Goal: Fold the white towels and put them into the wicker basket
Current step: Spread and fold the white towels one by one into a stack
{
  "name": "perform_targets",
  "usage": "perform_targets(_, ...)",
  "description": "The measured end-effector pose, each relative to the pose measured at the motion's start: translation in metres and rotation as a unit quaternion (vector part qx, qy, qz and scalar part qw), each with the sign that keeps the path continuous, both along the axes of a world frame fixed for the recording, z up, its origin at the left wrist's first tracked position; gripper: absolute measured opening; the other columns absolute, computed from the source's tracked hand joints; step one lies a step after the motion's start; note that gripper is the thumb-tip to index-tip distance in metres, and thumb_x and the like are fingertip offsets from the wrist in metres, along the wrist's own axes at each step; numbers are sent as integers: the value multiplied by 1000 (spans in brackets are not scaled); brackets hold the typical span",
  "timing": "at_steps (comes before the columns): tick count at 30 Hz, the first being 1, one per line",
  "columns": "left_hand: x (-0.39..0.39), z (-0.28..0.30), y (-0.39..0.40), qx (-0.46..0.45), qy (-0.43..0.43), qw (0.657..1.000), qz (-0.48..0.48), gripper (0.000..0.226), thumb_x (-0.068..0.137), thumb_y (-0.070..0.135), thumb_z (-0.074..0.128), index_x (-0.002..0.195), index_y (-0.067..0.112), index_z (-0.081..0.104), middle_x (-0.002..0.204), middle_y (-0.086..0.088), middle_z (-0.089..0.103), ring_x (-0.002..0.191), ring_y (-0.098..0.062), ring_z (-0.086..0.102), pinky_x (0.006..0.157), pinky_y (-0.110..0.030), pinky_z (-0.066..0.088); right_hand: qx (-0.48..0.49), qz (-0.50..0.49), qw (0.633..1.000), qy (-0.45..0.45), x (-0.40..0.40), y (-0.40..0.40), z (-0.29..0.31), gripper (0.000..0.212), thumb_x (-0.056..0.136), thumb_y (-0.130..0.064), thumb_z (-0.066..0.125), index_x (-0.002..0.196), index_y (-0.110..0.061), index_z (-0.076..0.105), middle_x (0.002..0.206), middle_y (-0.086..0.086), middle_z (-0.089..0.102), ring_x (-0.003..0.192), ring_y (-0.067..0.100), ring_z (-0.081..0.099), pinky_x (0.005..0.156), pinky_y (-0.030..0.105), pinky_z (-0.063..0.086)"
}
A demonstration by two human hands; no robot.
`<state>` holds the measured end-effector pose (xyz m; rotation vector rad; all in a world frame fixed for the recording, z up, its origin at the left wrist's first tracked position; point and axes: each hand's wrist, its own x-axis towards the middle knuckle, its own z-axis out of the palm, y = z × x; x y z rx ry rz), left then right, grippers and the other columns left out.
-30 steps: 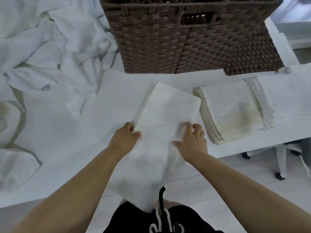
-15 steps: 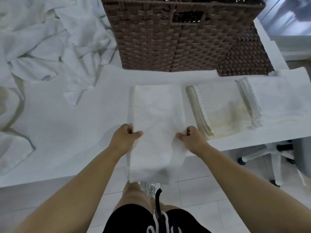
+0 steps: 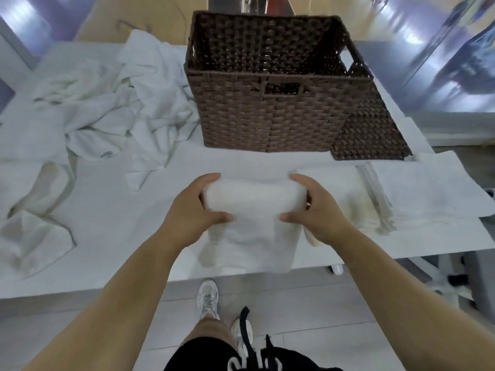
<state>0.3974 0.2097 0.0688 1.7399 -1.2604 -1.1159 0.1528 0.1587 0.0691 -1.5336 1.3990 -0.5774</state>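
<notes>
At far left, the heap of unfolded white towels is lying on the white table, and beside it I am gripping the folded towel at the table's near edge, my left hand curling round its left end and my right hand round its right end. The towel's long axis is running left to right, its rounded fold facing the empty wicker basket just beyond. To finish cleanly, I am judging that both grips should stay level, so the layers go in flat.
</notes>
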Motion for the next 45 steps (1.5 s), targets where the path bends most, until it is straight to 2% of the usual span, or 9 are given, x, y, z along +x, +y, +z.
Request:
perform_targets(3,-7,5,-1,-14,-149,988,-37,80,62,17,83,131,36,46,121,2,53,103,-14,50,80,-21,39,-64,10,990,126,2,6,18,75,69,-15,82,133,-26,46,116,-11,49,107,12,47,91,25,40)
perform_targets(8,-15,5,1,-57,-235,970,-22,39,73,30,73,108,35,59,96,3,51,76,-2,46,56,-9,29,-124,-12,977,172,-6,17,23,39,70,-26,81,103,-26,60,100,-4,49,92,15,50,81,27,42)
perform_targets(12,-18,8,5,-73,-243,967,-29,29,73,28,75,99,32,63,111,12,34,104,-14,34,84,-22,33,-119,-6,988,99,-20,15,18,37,70,-20,81,91,-31,53,106,-4,48,100,16,45,83,24,38)
perform_targets(16,-16,15,-2,-65,-146,985,-62,31,74,26,77,98,26,58,99,16,60,88,-5,56,70,-23,44,-56,0,998,14,-28,8,19,33,80,-21,74,102,-22,49,95,-10,57,85,9,54,69,24,45)
perform_targets(20,-19,12,-20,-13,-60,997,-44,34,76,33,76,100,26,53,93,10,60,80,-7,58,60,-20,45,17,-70,997,-6,-34,-6,18,35,87,-32,66,112,-16,50,102,-8,61,90,6,59,66,19,45)
perform_targets(31,-84,-33,-111,126,90,986,-65,38,76,46,73,90,12,64,87,-5,72,82,-27,70,74,-49,58,61,-236,963,117,-84,-68,-14,44,85,-51,63,65,-15,45,62,-5,47,59,15,48,53,26,32)
perform_targets(36,-113,-48,-156,178,123,972,-90,41,85,42,65,62,10,54,60,0,63,54,-13,60,51,-24,49,108,-256,940,198,-105,-102,-18,50,88,-54,54,99,-5,62,90,4,61,87,23,56,73,29,37)
perform_targets(39,-126,-55,-182,217,169,958,-85,38,87,43,62,73,8,65,67,-2,68,58,-14,62,45,-18,46,133,-262,929,224,-117,-122,-15,44,92,-47,51,113,-9,60,96,6,57,95,27,56,78,27,35)
perform_targets(45,-138,-91,-204,275,174,941,-92,72,63,50,81,116,8,56,110,-7,67,93,-21,66,86,-39,55,151,-276,933,176,-123,-131,-31,65,81,-38,72,133,-11,44,124,6,55,111,24,54,96,36,44)
